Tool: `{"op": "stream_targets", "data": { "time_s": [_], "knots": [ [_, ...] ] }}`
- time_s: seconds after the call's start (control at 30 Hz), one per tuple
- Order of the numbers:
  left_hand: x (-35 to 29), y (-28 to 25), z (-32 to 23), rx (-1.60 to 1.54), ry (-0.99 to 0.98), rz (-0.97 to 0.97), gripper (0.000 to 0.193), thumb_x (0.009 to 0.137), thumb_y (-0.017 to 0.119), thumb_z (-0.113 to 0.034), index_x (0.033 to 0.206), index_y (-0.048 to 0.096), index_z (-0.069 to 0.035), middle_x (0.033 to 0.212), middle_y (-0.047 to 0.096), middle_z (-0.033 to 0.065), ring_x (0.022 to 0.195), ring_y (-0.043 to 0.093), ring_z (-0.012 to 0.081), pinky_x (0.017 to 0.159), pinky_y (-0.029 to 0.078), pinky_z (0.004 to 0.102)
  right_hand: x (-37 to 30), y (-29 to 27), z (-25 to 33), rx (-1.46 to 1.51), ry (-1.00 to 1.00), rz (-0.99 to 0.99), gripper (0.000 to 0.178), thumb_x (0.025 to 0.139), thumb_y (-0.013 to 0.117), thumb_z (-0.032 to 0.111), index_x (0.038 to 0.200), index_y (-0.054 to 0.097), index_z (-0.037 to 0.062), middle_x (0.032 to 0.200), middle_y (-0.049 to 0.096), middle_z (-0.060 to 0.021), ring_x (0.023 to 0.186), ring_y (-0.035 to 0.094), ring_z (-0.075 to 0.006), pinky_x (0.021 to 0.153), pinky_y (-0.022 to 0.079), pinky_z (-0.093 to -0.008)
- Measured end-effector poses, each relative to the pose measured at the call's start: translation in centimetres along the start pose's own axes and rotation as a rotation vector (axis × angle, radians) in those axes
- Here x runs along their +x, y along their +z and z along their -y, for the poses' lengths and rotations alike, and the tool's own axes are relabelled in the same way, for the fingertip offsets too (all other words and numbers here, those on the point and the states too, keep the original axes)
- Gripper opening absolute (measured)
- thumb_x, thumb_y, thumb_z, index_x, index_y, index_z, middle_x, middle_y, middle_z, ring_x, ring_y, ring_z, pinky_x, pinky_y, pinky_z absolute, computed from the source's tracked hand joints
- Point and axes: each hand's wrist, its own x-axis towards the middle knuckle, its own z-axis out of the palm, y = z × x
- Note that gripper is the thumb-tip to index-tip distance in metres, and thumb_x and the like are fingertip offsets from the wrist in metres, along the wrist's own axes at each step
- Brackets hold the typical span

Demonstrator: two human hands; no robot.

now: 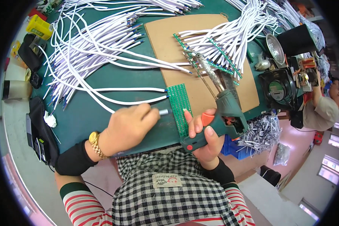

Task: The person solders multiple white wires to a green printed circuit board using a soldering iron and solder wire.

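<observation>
My left hand [130,126], with a gold watch at its wrist, is closed around a white cable [164,112]; the short end pokes out beside a green circuit board panel [179,101]. Two other white cables reach the panel's upper left edge, their blue wire ends touching it. My right hand [207,141] grips a dark green soldering gun [228,111] with an orange trigger. Its metal tip points up and away, over the brown board [169,37]. The fingertips of this hand are close to the panel's right edge.
Loose white cables [90,52] lie piled at the left. More cables [245,30], fixed to green board strips, rest on the brown board. A black fan [277,90] and a metal dish [275,49] stand at right, near a blue bin [235,148]. Another person [324,109] sits beyond.
</observation>
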Motion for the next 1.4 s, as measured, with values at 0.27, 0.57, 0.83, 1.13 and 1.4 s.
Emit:
{"op": "stream_targets", "data": {
  "time_s": [0.27,0.57,0.83,1.13,1.4],
  "knots": [
    [2.0,1.7,0.9,-0.022,-0.108,-0.218,0.017,0.068,0.071,-0.009,0.072,0.054,-0.009,0.062,0.049,0.0038,0.05,0.053,0.0213,0.046,0.041,0.0348,0.0,-0.4,0.2,-0.052,0.022,0.028,0.044,0.089,0.059,0.017,0.127,0.04,0.0084,0.085,0.053,-0.0056,0.076,0.058,-0.0182,0.112,0.022,-0.0524],
    [1.7,1.6,0.8,-0.01,-0.139,-0.12,0.019,0.072,0.067,-0.01,0.074,0.048,-0.008,0.056,0.05,0.0046,0.048,0.054,0.0236,0.046,0.041,0.0353,-0.1,-0.5,-0.1,-0.037,0.03,0.031,0.045,0.088,0.061,0.019,0.127,0.041,0.0096,0.085,0.054,-0.0046,0.075,0.059,-0.0184,0.113,0.02,-0.0536],
    [1.5,1.6,0.8,-0.1,-0.15,-0.138,0.018,0.072,0.067,-0.007,0.077,0.05,-0.007,0.055,0.051,0.0065,0.047,0.053,0.0259,0.046,0.04,0.036,-0.2,-0.5,0.0,-0.049,0.024,0.032,0.046,0.087,0.063,0.019,0.126,0.041,0.0094,0.084,0.054,-0.0046,0.075,0.059,-0.0186,0.113,0.019,-0.0543],
    [1.8,1.6,0.5,-0.113,-0.167,-0.149,0.016,0.073,0.066,-0.007,0.076,0.051,-0.007,0.055,0.05,0.006,0.047,0.052,0.0254,0.046,0.039,0.0359,0.0,-0.4,0.2,-0.102,0.042,0.053,0.045,0.088,0.062,0.019,0.127,0.041,0.0078,0.086,0.054,-0.0055,0.076,0.059,-0.0195,0.112,0.021,-0.0547],
    [2.0,1.9,0.3,-0.122,-0.178,-0.155,0.015,0.073,0.066,-0.008,0.076,0.051,-0.007,0.057,0.051,0.0062,0.049,0.053,0.0254,0.047,0.039,0.0361,0.0,-0.4,0.1,-0.118,0.035,0.052,0.046,0.088,0.062,0.019,0.126,0.041,0.0073,0.085,0.054,-0.0061,0.075,0.059,-0.02,0.111,0.024,-0.0536]
  ]
}}
